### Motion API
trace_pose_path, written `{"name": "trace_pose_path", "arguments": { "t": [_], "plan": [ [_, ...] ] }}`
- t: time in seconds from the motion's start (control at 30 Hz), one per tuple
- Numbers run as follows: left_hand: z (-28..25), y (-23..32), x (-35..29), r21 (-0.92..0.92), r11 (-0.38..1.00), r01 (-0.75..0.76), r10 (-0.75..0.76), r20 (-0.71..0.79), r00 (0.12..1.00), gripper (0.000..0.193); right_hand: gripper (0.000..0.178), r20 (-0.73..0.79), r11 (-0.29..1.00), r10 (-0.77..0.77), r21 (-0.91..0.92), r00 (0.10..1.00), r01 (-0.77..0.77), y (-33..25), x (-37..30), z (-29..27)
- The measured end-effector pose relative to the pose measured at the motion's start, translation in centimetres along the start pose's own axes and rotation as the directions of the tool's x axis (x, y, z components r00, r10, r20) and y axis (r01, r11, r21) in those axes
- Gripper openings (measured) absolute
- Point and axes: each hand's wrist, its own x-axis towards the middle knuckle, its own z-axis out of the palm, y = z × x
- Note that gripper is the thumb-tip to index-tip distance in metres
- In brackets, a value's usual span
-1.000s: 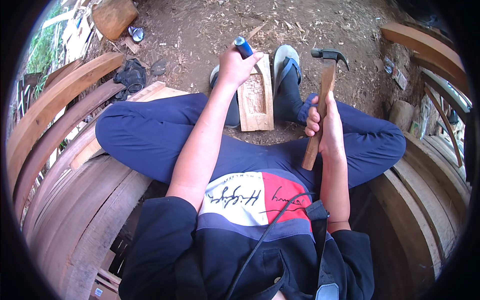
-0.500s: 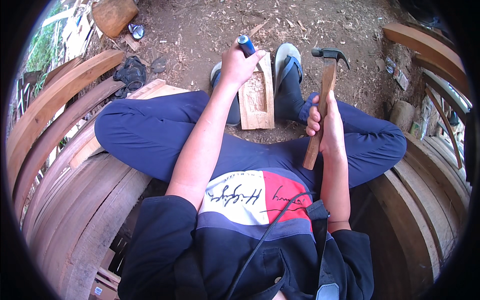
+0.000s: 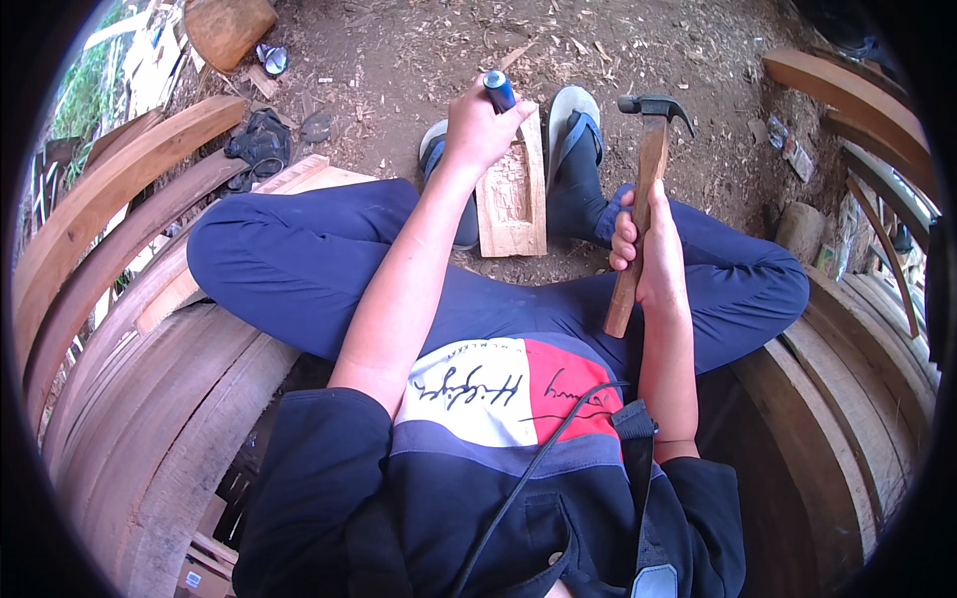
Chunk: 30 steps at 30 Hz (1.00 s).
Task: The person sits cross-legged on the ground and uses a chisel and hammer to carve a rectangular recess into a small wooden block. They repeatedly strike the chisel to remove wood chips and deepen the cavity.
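A pale wooden block (image 3: pixel 511 239) with a rough rectangular hollow lies between my feet. Over its far end my left hand (image 3: pixel 480 128) is closed around the blue handle of a chisel (image 3: pixel 499 92); the handle's end points up toward me, and the blade is mostly hidden behind the hand. To the right of the block, my right hand (image 3: pixel 648 244) grips the wooden handle of a claw hammer (image 3: pixel 653 159) midway. The dark metal head points away from me, raised apart from the chisel.
Curved wooden pieces (image 3: pixel 120 199) stand at the left, with more curved pieces (image 3: pixel 837 90) at the right. A wooden stump (image 3: pixel 229 35) is at the far left, near a black bag-like thing (image 3: pixel 261 140). Wood chips litter the dirt floor (image 3: pixel 419 50).
My left hand and the chisel have shifted slightly to the right. The hammer has barely moved, and the block lies where it was.
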Motion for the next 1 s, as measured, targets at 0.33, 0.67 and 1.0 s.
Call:
{"name": "trace_pose_path", "arguments": {
  "t": [0.33,0.67,1.0],
  "plan": [
    [0.2,1.2,-0.1,0.134,0.988,-0.075,0.058,0.12,0.991,0.032,0.044,0.205,0.852,-0.228,-0.431,0.952,0.297,-2.1,-4.0,0.9],
    [0.4,2.1,-1.2,0.046,0.989,-0.142,0.136,0.116,0.984,0.029,0.028,0.318,0.408,-0.314,-0.806,0.895,0.43,-4.8,-4.7,2.5],
    [0.3,1.2,-1.3,0.081,0.985,-0.15,0.139,0.121,0.983,0.035,0.046,0.495,0.301,-0.495,-0.673,0.714,0.675,-6.4,-6.6,3.9]
  ]
}}
